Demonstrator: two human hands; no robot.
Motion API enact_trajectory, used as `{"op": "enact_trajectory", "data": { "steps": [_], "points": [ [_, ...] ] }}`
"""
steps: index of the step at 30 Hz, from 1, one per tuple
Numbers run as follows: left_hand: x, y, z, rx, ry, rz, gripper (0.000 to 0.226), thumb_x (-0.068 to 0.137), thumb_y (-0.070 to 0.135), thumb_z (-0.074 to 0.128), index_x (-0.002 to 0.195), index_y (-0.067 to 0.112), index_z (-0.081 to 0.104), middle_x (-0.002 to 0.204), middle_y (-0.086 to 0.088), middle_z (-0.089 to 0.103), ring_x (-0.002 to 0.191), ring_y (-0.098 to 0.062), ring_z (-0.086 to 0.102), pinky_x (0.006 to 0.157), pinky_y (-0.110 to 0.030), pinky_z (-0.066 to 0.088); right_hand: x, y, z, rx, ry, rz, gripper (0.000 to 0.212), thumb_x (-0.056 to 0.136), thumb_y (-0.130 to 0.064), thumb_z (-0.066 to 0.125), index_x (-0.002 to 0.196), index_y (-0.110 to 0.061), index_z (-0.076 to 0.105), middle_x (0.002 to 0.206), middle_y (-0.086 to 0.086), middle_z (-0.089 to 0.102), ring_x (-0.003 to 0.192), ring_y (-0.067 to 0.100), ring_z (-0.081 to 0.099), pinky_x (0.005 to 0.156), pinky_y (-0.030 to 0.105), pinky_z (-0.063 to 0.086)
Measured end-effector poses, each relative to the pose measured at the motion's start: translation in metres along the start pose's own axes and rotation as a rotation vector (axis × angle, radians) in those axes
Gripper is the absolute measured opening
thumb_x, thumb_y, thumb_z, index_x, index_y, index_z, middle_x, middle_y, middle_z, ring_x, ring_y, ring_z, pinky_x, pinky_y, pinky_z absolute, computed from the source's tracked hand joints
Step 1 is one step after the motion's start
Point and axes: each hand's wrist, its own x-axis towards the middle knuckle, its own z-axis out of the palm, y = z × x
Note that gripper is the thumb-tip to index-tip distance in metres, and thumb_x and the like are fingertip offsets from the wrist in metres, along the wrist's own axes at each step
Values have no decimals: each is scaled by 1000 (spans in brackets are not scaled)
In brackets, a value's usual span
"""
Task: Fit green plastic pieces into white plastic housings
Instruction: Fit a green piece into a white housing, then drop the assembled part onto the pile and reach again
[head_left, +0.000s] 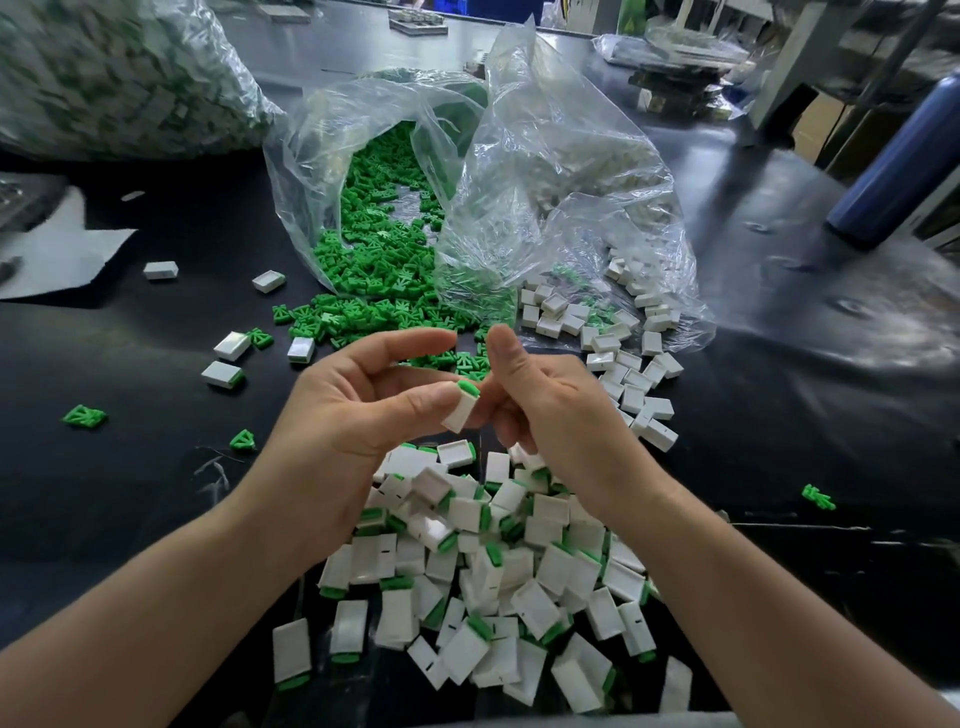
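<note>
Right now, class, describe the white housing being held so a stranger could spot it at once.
On the black table, find the heap of assembled housings nearest the person. Above it, the left hand and right hand meet at one white housing. It alone is off the table, green end up.

One white housing, tilted, green piece seated in its upper end, pinched by left hand above the pile. Pile of fitted housings at near edge of tabletop, centre (green tab showing at one end of each). Loose green pieces mid-tabletop, spilling from clear bag. Empty white housings just right of them. Few strays toward left edge.
</note>
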Motion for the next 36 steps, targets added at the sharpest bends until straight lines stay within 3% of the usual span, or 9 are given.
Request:
{"op": "enact_trajectory", "data": {
  "steps": [3, 6, 9, 13, 18, 21, 25, 33, 36],
  "points": [
    [-3, 4, -1, 74, -108, 42, 38, 46, 24, 86, 83, 23, 75, 67, -4, 70, 71, -18, 68, 65, -20, 53, 5, 6, -4, -159, 104, -46, 47, 89, -47, 45, 62, -13, 62, 46, -8, 46, 41, 3, 39, 48, 23, 30],
    [-7, 6, 1, 89, -180, 50, 47, 46, 49, 84, 82, 21, 75, 65, -7, 70, 71, -20, 70, 67, -20, 53, 11, 15, -13, -349, 211, -85, 32, 91, -35, 53, 71, -12, 61, 50, -10, 42, 46, 3, 41, 45, 16, 31],
    [-3, 5, 1, 75, -85, 29, 15, 61, 27, 73, 75, 23, 76, 63, -4, 69, 67, -16, 69, 67, -22, 55, 20, 24, -27, -521, 299, -67, 17, 91, -30, 54, 92, -17, 66, 74, -9, 54, 66, 1, 47, 59, 8, 33],
    [-1, 6, -1, 69, -30, -3, 16, 67, 26, 60, 71, 22, 75, 62, -3, 69, 65, -15, 68, 63, -23, 53, 29, 34, -44, -725, 410, 19, 31, 91, -26, 53, 120, -18, 59, 122, 5, 54, 115, 21, 44, 97, 29, 30],
    [1, 5, -3, 72, -26, -1, 13, 67, 23, 63, 71, 21, 75, 63, -3, 69, 65, -15, 68, 60, -21, 54, 35, 42, -55, -841, 394, 112, 43, 93, -19, 49, 135, -15, 45, 143, 4, 41, 133, 22, 31, 112, 38, 20],
    [1, 5, -3, 73, -29, 0, 16, 55, 23, 78, 70, 19, 75, 63, -3, 69, 65, -15, 68, 59, -20, 54, 35, 45, -55, -879, 371, 118, 36, 90, -13, 49, 126, -11, 53, 131, 10, 53, 123, 26, 43, 106, 37, 26],
    [3, 4, -3, 71, 2, -12, 27, 51, 39, 67, 68, 20, 75, 62, -3, 69, 64, -14, 68, 57, -20, 54, 36, 45, -52, -944, 427, 52, 18, 87, -8, 53, 100, -11, 65, 105, 10, 65, 99, 30, 54, 86, 36, 34],
    [5, 1, -2, 104, 1, -35, 29, 49, 40, 69, 69, 20, 75, 63, -3, 69, 64, -14, 68, 57, -19, 54, 36, 46, -51, -807, 449, -16, 25, 80, -2, 60, 99, -17, 66, 102, 5, 65, 96, 25, 56, 92, 37, 41],
    [5, 0, -2, 107, -2, -40, 28, 49, 41, 69, 69, 23, 75, 62, -3, 69, 63, -13, 68, 56, -19, 53, 36, 45, -49, -718, 456, -90, 23, 81, -3, 63, 101, -14, 65, 93, 0, 61, 85, 16, 53, 78, 18, 34]
  ]
}}
